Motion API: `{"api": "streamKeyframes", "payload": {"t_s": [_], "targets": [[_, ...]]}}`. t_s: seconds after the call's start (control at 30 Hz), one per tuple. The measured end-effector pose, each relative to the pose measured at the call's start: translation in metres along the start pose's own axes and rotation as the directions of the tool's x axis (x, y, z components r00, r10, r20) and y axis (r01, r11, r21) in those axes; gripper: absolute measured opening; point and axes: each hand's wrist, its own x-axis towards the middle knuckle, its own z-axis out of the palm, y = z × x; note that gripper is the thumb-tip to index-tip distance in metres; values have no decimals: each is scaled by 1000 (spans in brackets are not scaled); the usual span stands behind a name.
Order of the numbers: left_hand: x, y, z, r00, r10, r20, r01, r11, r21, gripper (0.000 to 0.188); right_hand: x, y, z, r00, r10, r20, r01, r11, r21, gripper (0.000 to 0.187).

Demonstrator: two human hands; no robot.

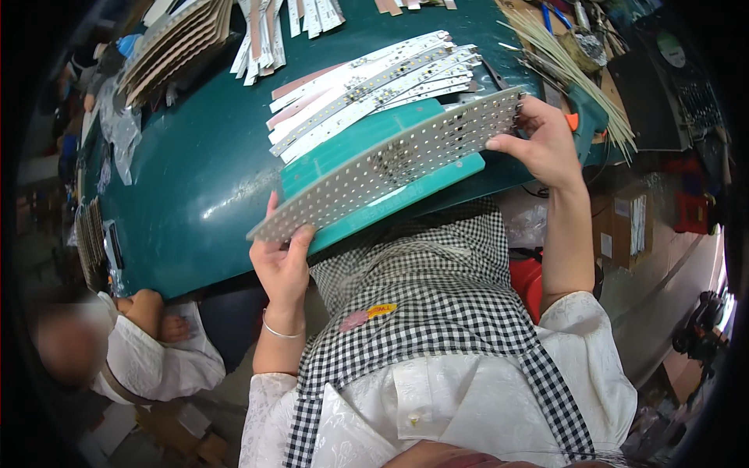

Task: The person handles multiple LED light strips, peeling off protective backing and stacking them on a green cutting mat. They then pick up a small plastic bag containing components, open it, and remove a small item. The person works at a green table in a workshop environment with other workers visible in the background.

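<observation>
Between my two hands is a long, thin LED circuit board panel, tilted on edge, with rows of small light dots on the face toward me. My left hand grips its lower left end, thumb on the near face and a fingertip showing behind. At the upper right end, my right hand pinches the panel between thumb and fingers. Below the panel lies a flat green board at the table's near edge. Just beyond is a pile of white LED strips, some with brownish backs.
A stack of panels and a clear plastic bag are at the left of the green table. Thin pale rods and a green tool with an orange part lie right. Another person sits at lower left.
</observation>
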Motion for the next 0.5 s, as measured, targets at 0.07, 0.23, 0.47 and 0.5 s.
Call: {"api": "streamKeyframes", "payload": {"t_s": [0.07,0.23,0.47,0.5], "targets": [[-4,0,6,997,73,-14,-74,997,-32,9,-3,9,6,999,-10,-38,13,998,65,35],[2,-3,7,902,408,143,-424,898,118,15,-16,6,18,949,-223,-221,205,973,-104,29],[-1,-11,9,846,514,140,-532,821,205,16,-22,16,24,889,-329,-318,289,943,-167,29],[0,-15,6,814,561,152,-581,788,205,16,-20,18,24,873,-365,-325,302,925,-229,28]]}}
